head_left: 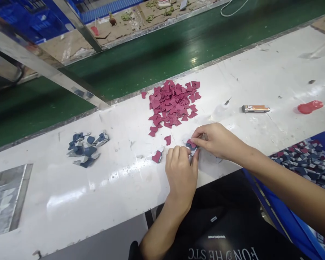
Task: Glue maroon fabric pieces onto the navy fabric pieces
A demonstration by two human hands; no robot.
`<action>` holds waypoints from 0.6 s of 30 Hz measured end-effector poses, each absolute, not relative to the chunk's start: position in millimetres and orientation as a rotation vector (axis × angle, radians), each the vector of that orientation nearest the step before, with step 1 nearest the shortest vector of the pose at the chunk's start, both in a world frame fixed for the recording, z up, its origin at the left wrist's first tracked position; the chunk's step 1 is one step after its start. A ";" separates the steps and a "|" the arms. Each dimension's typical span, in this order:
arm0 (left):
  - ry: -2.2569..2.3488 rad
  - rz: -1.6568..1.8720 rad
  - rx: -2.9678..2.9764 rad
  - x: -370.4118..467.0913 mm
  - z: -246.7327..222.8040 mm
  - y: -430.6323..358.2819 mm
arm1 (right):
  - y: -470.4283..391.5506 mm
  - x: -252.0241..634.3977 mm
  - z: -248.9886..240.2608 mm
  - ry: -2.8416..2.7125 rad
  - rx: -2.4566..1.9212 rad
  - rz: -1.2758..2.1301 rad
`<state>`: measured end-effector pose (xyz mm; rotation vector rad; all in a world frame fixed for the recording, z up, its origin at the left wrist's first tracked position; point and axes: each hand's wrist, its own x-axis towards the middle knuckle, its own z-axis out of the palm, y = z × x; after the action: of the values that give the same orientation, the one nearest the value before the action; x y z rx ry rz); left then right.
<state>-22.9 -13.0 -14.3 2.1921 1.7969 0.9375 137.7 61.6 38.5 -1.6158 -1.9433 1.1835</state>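
Between my two hands is a small dark blue and grey piece with a maroon patch (191,143) on top. My left hand (181,168) is closed around its near side, fingers curled and thumb against it. My right hand (213,139) pinches the maroon patch at its right edge with thumb and fingertips. Just left of my left hand lies another blue-grey piece with a maroon top (157,156). A single loose maroon patch (167,140) rests above it. Beyond my hands is a heap of maroon patches (172,103).
Several blue-grey pieces (83,148) lie at left on the white table (119,187). At right are an orange-labelled stick-shaped box (256,108), a red spoon-shaped object (310,107) and a small dark-tipped item (228,101). A blue bin (276,207) of finished-looking pieces stands below my right arm. A metal post (51,70) rises at left.
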 end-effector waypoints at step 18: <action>1.763 1.046 2.271 -27.5 -11.2 -8.2 | 62.5 132.2 38.9 -2.116 -1.614 1.107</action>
<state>-27.5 -8.2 -11.2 2.2706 1.7633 1.0455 132.2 62.5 38.9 -1.6136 -2.1156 1.1074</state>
